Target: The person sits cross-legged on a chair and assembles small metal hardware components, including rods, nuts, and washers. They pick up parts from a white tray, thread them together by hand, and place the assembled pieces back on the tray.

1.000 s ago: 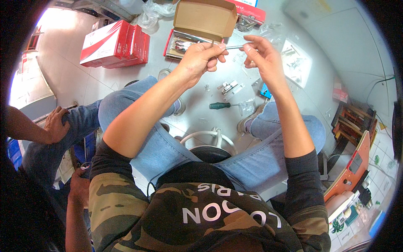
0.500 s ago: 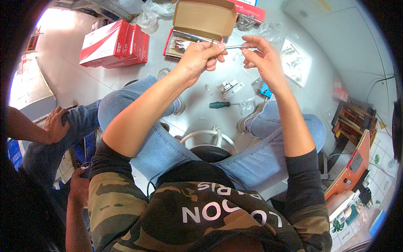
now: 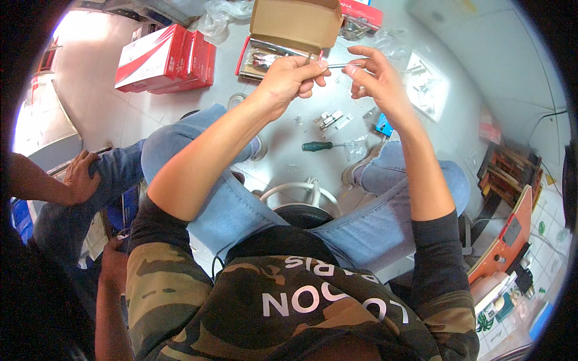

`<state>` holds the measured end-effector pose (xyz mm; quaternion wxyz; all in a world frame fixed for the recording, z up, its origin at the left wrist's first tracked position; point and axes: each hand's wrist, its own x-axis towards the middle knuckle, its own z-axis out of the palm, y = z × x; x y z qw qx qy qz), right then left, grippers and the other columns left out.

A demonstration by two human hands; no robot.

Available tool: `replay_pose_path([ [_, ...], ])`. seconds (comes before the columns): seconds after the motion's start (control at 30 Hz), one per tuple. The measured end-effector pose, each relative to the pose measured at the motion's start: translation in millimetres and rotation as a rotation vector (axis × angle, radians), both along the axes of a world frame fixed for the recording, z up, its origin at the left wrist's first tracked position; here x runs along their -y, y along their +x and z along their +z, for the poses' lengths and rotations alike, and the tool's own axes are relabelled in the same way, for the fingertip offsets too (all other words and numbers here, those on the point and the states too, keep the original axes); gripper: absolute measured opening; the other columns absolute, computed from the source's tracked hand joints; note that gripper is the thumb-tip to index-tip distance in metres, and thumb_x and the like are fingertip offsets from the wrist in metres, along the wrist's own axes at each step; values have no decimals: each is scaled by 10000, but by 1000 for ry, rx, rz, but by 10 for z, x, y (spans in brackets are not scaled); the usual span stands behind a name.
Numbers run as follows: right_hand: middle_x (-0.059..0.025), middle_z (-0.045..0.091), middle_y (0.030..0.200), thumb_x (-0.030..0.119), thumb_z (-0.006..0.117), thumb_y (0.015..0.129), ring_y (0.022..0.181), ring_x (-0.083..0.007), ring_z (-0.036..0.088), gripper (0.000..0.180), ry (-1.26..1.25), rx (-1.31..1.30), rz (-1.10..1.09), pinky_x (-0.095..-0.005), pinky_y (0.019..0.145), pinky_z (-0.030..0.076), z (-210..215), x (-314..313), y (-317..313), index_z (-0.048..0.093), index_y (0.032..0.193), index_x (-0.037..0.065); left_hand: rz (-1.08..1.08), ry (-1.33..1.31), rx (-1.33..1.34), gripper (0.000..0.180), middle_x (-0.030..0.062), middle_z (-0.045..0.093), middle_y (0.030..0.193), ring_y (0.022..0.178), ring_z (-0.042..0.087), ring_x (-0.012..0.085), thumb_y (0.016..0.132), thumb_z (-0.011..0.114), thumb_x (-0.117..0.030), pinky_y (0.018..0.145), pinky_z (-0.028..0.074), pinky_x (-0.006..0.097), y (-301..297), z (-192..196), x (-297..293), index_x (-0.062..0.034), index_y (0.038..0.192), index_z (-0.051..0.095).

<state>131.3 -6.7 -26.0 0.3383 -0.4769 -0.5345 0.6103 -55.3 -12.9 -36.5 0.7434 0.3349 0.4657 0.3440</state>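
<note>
Above the floor, my left hand [image 3: 289, 82] is closed, pinching a thin, shiny metal rod [image 3: 338, 65] between thumb and fingers. A short upright piece shows beside its index finger; I cannot tell whether it belongs to the rod. My right hand [image 3: 380, 84] has its thumb and curled fingers at the rod's other end, the index finger arched above. Just beyond my left hand lies an open cardboard box [image 3: 295, 24] with metal parts inside. Below the hands, small metal parts [image 3: 332, 122] and a green-handled screwdriver [image 3: 317, 146] rest on the floor.
Red and white boxes [image 3: 150, 60] stand at the far left. A white sheet with small parts [image 3: 424, 87] and a blue packet [image 3: 383, 124] are on the right. Clear plastic bags [image 3: 223, 18] lie at the back. Another person's hand [image 3: 81, 177] rests on their knee at left.
The view has shifted slightly. Both hands keep nearly the same pose around the rod, with the right thumb and fingers a little farther along toward the left hand.
</note>
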Motion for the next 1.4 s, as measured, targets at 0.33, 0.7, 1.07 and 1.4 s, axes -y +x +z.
replay_pose_path([
  [0.33,-6,534,699,203,529,838,625,-71,486,201,98,92,168,-205,577,406,21,-28,85,556,872,7,-213,-280,524,615,199,550,993,817,582,194,879,292,-489,786,484,324,-15,-26,-41,65,1106,433],
  [0.7,-34,592,742,142,610,760,667,-95,550,159,209,105,167,-224,592,423,-6,20,24,588,832,1,-448,-80,183,327,114,574,995,825,569,124,814,547,-196,815,457,300,19,-8,58,-9,1077,496],
  [1.07,-148,560,702,284,489,820,647,-333,523,255,396,464,263,-380,572,399,-7,95,-10,552,786,39,-448,82,-12,378,94,597,963,791,573,108,810,553,-196,778,458,248,44,-59,85,-46,1144,460],
  [1.4,-133,573,703,332,476,825,654,-320,546,262,445,556,255,-391,569,412,-91,157,-46,570,816,87,-481,229,-78,362,103,598,960,815,574,121,798,530,-119,780,467,261,28,-85,103,-19,1139,463],
])
